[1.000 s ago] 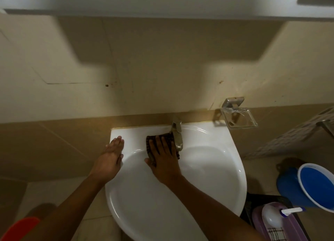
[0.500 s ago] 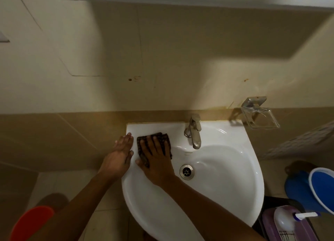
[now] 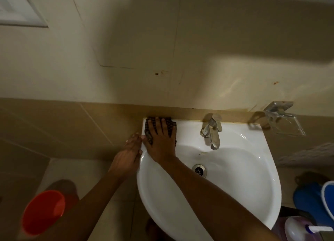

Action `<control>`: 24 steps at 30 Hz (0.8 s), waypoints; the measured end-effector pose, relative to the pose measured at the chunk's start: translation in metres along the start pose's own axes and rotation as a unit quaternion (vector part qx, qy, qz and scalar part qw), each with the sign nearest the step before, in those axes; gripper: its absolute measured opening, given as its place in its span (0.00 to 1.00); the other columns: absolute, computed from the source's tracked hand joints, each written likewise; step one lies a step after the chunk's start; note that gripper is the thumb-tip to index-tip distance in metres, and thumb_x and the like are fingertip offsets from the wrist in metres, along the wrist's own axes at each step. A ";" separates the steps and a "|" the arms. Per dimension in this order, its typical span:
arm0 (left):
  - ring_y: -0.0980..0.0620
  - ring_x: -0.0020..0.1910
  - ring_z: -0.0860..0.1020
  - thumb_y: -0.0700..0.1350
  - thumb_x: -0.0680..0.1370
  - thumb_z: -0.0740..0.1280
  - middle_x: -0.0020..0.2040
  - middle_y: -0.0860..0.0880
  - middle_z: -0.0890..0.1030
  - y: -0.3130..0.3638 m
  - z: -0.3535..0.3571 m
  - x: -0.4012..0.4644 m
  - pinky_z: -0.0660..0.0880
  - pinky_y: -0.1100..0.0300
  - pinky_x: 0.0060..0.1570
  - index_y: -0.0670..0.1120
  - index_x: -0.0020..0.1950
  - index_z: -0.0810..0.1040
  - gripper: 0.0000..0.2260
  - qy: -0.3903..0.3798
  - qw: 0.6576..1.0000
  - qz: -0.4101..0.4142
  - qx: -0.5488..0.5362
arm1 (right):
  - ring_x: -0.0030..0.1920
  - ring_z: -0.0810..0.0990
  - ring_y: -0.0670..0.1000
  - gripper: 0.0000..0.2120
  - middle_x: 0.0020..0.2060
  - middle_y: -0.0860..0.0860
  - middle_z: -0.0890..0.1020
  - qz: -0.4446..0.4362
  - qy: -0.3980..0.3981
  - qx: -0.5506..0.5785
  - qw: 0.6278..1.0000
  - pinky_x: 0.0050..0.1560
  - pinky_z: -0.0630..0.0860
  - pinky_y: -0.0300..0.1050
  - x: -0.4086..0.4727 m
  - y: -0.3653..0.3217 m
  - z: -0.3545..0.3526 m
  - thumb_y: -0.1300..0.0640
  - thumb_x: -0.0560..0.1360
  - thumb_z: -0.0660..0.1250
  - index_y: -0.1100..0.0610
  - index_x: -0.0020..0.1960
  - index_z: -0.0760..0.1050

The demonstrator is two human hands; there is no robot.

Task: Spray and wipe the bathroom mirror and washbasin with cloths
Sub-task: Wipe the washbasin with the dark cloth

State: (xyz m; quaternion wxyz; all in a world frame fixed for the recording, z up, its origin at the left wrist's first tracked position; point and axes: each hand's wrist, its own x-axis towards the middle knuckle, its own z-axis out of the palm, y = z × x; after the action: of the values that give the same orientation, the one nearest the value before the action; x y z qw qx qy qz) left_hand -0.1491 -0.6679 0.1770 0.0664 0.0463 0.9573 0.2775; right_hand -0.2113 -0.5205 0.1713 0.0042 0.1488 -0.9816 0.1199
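Beige tiled wall (image 3: pixel 162 42) fills the background, a darker tile band along its foot; the white washbasin (image 3: pixel 235 195) is fixed against it. At its nine o'clock edge the left hand (image 3: pixel 129 155) rests, fingers straight, steadying. At eleven o'clock, in the back corner, the right hand (image 3: pixel 160 143) presses flat, fingers spread, on the dark checked cloth (image 3: pixel 171 125). Best to work along the wall seam toward the steel tap (image 3: pixel 212 132) at twelve, keeping even pressure. An orange bucket (image 3: pixel 42 212) stands on the floor at eight o'clock.
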 end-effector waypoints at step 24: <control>0.52 0.55 0.78 0.37 0.82 0.56 0.62 0.48 0.80 0.042 0.003 -0.040 0.73 0.60 0.54 0.47 0.70 0.73 0.18 0.062 0.961 -0.151 -0.222 | 0.77 0.34 0.56 0.32 0.79 0.53 0.39 -0.162 -0.141 0.140 0.967 0.77 0.50 0.60 -0.192 -0.025 0.004 0.51 0.79 0.60 0.47 0.79 0.51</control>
State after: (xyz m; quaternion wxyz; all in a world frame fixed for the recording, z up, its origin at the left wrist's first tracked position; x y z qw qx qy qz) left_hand -0.1068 -0.6359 0.2014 0.0571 -0.1322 0.8699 0.4717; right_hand -0.0202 -0.4888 0.1651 -0.1354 0.3207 -0.9084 0.2315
